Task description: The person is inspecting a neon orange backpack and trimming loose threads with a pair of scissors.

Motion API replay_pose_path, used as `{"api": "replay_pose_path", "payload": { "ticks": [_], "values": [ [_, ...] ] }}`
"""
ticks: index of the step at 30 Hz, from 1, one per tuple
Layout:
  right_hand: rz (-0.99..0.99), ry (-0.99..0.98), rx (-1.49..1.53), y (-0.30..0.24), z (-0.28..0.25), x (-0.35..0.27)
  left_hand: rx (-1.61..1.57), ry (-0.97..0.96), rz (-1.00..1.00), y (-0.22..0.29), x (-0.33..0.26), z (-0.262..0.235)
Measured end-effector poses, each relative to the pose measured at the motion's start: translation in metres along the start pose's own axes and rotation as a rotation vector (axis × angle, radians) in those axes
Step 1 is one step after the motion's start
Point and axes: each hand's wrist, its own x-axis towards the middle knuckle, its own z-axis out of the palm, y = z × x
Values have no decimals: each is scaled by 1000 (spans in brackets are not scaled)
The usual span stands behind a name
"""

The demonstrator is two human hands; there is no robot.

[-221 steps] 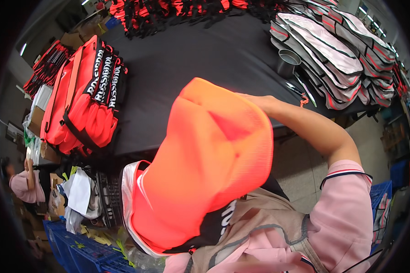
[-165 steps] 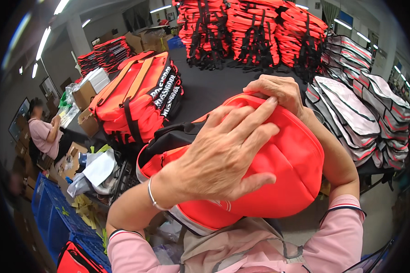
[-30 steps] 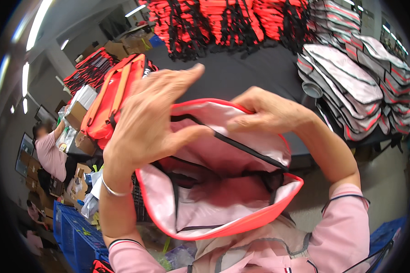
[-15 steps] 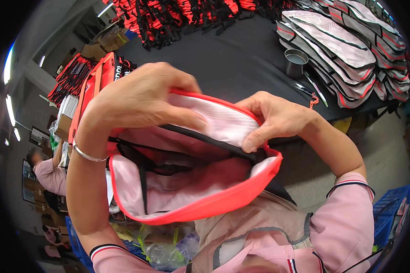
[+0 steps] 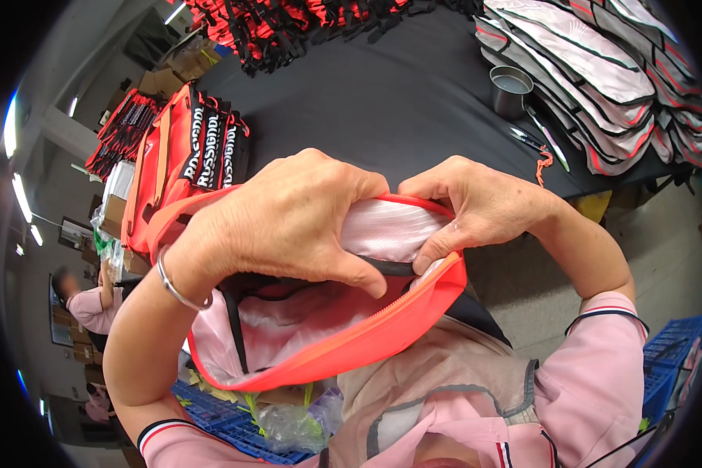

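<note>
Bag (image 5: 398,316), red, gapes between me and the bench (image 5: 351,93) — my right hand (image 5: 483,207) pinches its rim, likely to steady it; my left hand (image 5: 296,210) arches over the opening, thumb spread — whether it grips, I cannot tell.

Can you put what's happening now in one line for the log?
left grip: at far side of red bag | right grip: holding bag's right end | bag: open, pale lining showing | grey cup: on black table

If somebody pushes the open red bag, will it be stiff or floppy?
The red bag would probably flop, because its pink lining is creased. It may feel light, since it looks like thin fabric.
</note>
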Motion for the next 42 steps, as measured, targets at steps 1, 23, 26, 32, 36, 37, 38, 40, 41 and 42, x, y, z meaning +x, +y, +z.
{"api": "replay_pose_path", "payload": {
  "ticks": [1,23,26,32,36,37,38,40,41,42],
  "values": [
    [-33,5,-54,1,-2,0,24,17,-48,4,-1,0],
    [-835,971,-1203,57,30,28,978,862,473,-39,5,46],
    [-868,1063,-1270,59,17,35,912,876,454,-36,3,47],
    [-883,1149,-1140,65,16,55,958,901,442,-49,1,31],
    [-653,1117,-922,72,30,49,990,869,443,-49,-6,33],
    [-591,1098,-822,73,29,46,1015,925,495,-52,-2,38],
    [-512,1008,-761,71,29,39,1026,917,515,-50,-4,38],
    [-362,635,-221,50,14,28,1042,908,528,-51,-10,39],
    [-190,247,295,39,3,22,1046,902,539,-52,-14,40],
    [-218,201,156,35,-21,12,1048,896,559,-50,-15,41]
  ]
}}
